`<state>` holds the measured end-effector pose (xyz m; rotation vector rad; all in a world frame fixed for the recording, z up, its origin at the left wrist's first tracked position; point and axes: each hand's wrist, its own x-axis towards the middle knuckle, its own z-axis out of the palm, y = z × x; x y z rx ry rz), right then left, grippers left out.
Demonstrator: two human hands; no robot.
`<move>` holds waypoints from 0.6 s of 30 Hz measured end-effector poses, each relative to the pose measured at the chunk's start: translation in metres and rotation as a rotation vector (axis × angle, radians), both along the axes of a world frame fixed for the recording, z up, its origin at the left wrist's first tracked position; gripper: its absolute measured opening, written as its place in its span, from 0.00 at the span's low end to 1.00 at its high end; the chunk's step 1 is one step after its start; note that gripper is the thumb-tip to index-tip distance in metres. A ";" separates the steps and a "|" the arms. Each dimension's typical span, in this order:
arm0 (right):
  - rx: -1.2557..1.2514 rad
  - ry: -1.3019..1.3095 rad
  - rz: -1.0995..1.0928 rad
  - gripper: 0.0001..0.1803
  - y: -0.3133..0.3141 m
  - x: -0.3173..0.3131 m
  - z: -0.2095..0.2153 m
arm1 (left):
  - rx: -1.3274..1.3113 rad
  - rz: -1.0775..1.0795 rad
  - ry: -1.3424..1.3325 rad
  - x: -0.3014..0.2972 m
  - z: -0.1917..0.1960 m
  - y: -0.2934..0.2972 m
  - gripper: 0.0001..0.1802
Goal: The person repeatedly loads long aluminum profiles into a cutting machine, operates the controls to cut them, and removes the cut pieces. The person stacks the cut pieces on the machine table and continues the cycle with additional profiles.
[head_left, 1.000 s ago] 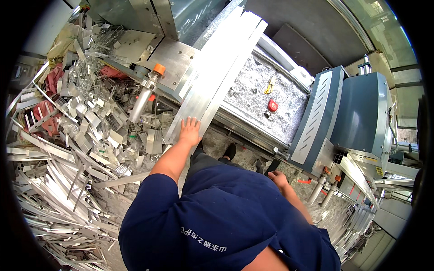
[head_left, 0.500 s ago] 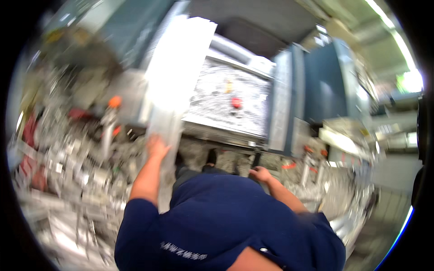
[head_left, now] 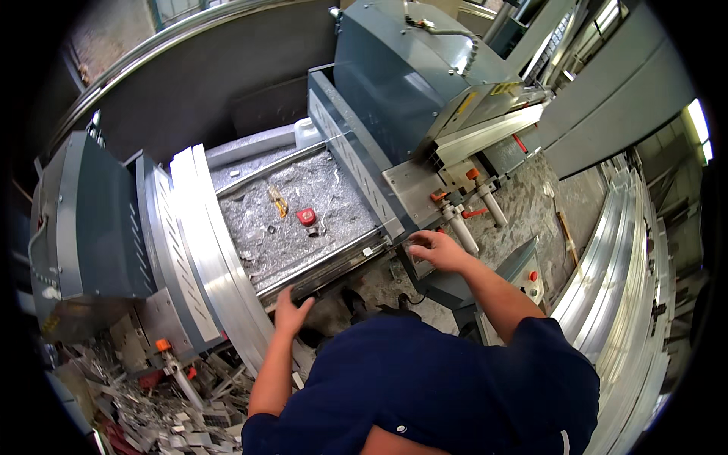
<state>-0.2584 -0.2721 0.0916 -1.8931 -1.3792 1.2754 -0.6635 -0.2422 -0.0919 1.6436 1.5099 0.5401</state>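
My left hand point(head_left: 290, 312) is open, with thumb and fingers spread. It hovers by the front rail point(head_left: 322, 267) of a shavings-covered bed point(head_left: 265, 246), just right of several long silvery aluminium profiles point(head_left: 216, 254). Nothing shows in it. My right hand point(head_left: 440, 251) hangs near the right end of that rail, its fingers loosely bent and apart with no object between them; whether it touches the machine corner I cannot tell. On the shavings lie a red tape measure point(head_left: 306, 217) and a yellow-handled tool like pliers point(head_left: 280, 203).
Blue-grey machine heads point(head_left: 102, 220) flank the bed, the right housing point(head_left: 402, 83) larger in view. Clamp cylinders with orange caps point(head_left: 460, 229) stand at right, above a panel with a red button point(head_left: 533, 276). Metal offcuts point(head_left: 182, 425) pile at lower left; long profiles point(head_left: 607, 265) lie far right.
My view has swung right and sharpened, so the bed sits further left. My left hand has come off the aluminium profiles; my right hand has risen and loosened its fingers.
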 end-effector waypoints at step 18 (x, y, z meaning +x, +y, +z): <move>0.357 0.455 -0.743 0.20 -0.186 0.043 0.020 | -0.837 0.110 -0.843 0.471 0.152 0.194 0.50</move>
